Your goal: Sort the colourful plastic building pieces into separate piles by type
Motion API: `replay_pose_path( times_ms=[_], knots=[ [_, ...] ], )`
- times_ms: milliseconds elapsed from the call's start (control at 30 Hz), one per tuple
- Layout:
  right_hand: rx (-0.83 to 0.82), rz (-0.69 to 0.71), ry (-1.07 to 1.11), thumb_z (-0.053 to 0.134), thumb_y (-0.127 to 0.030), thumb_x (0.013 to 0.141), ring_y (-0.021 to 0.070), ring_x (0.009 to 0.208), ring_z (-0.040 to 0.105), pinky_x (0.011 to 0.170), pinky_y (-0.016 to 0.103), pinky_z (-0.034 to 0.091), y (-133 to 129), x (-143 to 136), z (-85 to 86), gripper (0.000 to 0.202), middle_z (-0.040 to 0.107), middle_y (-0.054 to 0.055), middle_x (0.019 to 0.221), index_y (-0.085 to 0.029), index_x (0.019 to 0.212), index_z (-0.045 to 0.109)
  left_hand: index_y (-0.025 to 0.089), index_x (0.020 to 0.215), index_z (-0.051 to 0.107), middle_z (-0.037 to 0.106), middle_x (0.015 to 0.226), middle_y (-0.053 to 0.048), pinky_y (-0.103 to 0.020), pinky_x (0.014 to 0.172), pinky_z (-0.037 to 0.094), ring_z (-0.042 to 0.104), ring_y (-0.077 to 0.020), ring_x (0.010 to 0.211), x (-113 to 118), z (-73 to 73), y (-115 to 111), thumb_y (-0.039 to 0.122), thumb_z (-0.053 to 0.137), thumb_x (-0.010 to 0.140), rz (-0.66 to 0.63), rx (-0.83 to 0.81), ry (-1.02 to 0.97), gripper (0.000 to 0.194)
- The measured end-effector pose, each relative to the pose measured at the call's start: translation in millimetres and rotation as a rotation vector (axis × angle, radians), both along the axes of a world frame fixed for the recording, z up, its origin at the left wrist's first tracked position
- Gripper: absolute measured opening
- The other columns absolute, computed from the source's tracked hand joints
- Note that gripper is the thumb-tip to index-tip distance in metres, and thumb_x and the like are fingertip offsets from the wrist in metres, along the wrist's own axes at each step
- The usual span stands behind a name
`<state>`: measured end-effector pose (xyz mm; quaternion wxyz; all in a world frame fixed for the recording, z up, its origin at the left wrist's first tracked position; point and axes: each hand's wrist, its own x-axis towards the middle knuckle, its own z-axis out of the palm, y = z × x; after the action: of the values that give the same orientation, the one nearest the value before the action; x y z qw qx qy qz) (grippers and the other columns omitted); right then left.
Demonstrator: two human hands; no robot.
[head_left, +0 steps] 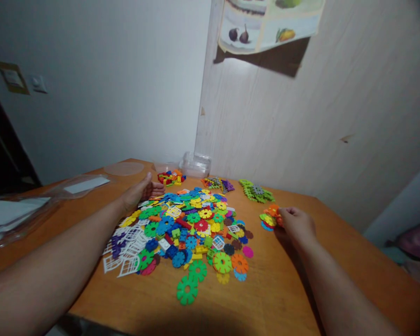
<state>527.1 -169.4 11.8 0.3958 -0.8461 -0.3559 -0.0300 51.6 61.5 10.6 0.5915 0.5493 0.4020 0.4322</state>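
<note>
A wide heap of coloured plastic snowflake discs [189, 228] covers the middle of the wooden table [273, 289]. My left hand [143, 190] rests at the heap's far left edge, fingers curled loosely toward a small pile of red and yellow pieces [171, 177]; whether it holds anything is hidden. My right hand [296, 223] lies to the right of the heap, fingers pinched on an orange disc [275, 211] that touches a small stack of yellow, red and blue discs [268, 221].
White lattice pieces [126, 252] lie at the heap's left. A green pile [256, 191] and a mixed purple pile [217, 184] sit at the back. A clear tub [196, 164], a round lid [124, 168] and plastic sleeves [17, 214] lie far left.
</note>
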Motion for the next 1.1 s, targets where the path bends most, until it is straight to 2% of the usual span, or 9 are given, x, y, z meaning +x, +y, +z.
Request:
replay_pose_path(
  times_ms=[267, 400, 500, 600, 667, 733, 833, 967, 1100],
  knots=[
    [-0.274, -0.022, -0.046, 0.053, -0.049, 0.079, 0.0219, 0.055, 0.06, 0.051, 0.031, 0.032, -8.7, 4.7, 11.7, 0.034, 0.069, 0.009, 0.062, -0.023, 0.065, 0.07, 0.012, 0.099, 0.074, 0.075, 0.105, -0.019, -0.039, 0.087, 0.057, 0.072, -0.0305, 0.102, -1.2, -2.1, 1.5, 0.084, 0.041, 0.085, 0.001, 0.015, 0.019, 0.08],
    [-0.266, -0.073, -0.07, 0.054, -0.051, 0.079, 0.024, 0.063, 0.062, 0.054, 0.032, 0.035, -9.7, 0.8, 14.7, 0.033, 0.072, 0.011, 0.073, -0.023, 0.074, 0.07, 0.011, 0.097, 0.074, 0.075, 0.105, -0.02, -0.037, 0.087, 0.057, 0.072, -0.0295, 0.1, -1.5, -4.6, 5.7, 0.085, 0.042, 0.084, -0.007, 0.007, 0.008, 0.083],
    [-0.194, -0.047, -0.13, 0.052, -0.051, 0.083, 0.0239, 0.07, 0.063, 0.055, 0.031, 0.035, -5.9, -15.4, 15.3, 0.034, 0.073, 0.011, 0.082, -0.022, 0.083, 0.07, 0.011, 0.095, 0.075, 0.075, 0.104, -0.02, -0.036, 0.086, 0.057, 0.072, -0.0292, 0.1, -2.1, -6.4, 8.0, 0.086, 0.043, 0.083, -0.042, 0.001, -0.004, 0.082],
    [-0.11, 0.116, -0.195, 0.05, -0.049, 0.088, 0.023, 0.076, 0.064, 0.06, 0.03, 0.039, -0.9, -45.9, 15.2, 0.034, 0.073, 0.008, 0.085, -0.023, 0.091, 0.071, 0.011, 0.095, 0.075, 0.075, 0.104, -0.02, -0.037, 0.087, 0.056, 0.072, -0.0293, 0.099, -2.6, -7.4, 8.8, 0.087, 0.044, 0.081, -0.058, 0.013, -0.012, 0.083],
    [-0.036, 0.298, -0.244, 0.049, -0.046, 0.091, 0.0241, 0.086, 0.066, 0.069, 0.032, 0.046, 1.5, -71.4, 14.3, 0.035, 0.074, 0.008, 0.092, -0.022, 0.1, 0.072, 0.012, 0.096, 0.075, 0.075, 0.104, -0.02, -0.037, 0.087, 0.056, 0.072, -0.0298, 0.1, -2.4, -7.2, 8.8, 0.087, 0.043, 0.081, -0.053, 0.013, -0.004, 0.083],
    [0.029, 0.518, -0.318, 0.049, -0.044, 0.093, 0.027, 0.107, 0.064, 0.087, 0.037, 0.05, 2.5, -97.2, 12.4, 0.039, 0.074, 0.011, 0.112, -0.021, 0.115, 0.072, 0.012, 0.095, 0.075, 0.075, 0.103, -0.02, -0.037, 0.087, 0.056, 0.072, -0.0297, 0.099, -1.7, -6.2, 8.5, 0.087, 0.041, 0.082, -0.051, 0.002, 0.009, 0.083],
    [-0.028, 0.767, -0.418, 0.049, -0.04, 0.095, 0.0313, 0.137, 0.049, 0.109, 0.047, 0.041, 1.8, -128.5, 7.7, 0.052, 0.06, 0.014, 0.143, -0.023, 0.144, 0.059, 0.012, 0.094, 0.074, 0.075, 0.102, -0.019, -0.035, 0.088, 0.055, 0.072, -0.0283, 0.098, -0.3, -4.3, 6.5, 0.085, 0.041, 0.084, -0.053, -0.003, 0.004, 0.081],
    [-0.191, 0.895, -0.454, 0.049, -0.036, 0.098, 0.0331, 0.15, 0.033, 0.115, 0.053, 0.035, 1.1, -145.9, 1.0, 0.063, 0.045, 0.014, 0.158, -0.029, 0.159, 0.039, 0.012, 0.094, 0.074, 0.075, 0.103, -0.019, -0.035, 0.089, 0.055, 0.072, -0.0279, 0.099, 0.6, -3.4, 1.8, 0.084, 0.044, 0.084, -0.055, 0.01, -0.02, 0.079],
    [-0.213, 0.881, -0.459, 0.052, -0.037, 0.097, 0.0321, 0.142, 0.044, 0.113, 0.05, 0.039, 3.0, -144.5, 0.7, 0.052, 0.055, 0.017, 0.147, -0.025, 0.147, 0.057, 0.012, 0.094, 0.075, 0.075, 0.103, -0.019, -0.036, 0.089, 0.055, 0.072, -0.028, 0.099, 0.1, -5.0, 1.2, 0.085, 0.045, 0.083, -0.063, 0.011, -0.025, 0.08]
  ],
)
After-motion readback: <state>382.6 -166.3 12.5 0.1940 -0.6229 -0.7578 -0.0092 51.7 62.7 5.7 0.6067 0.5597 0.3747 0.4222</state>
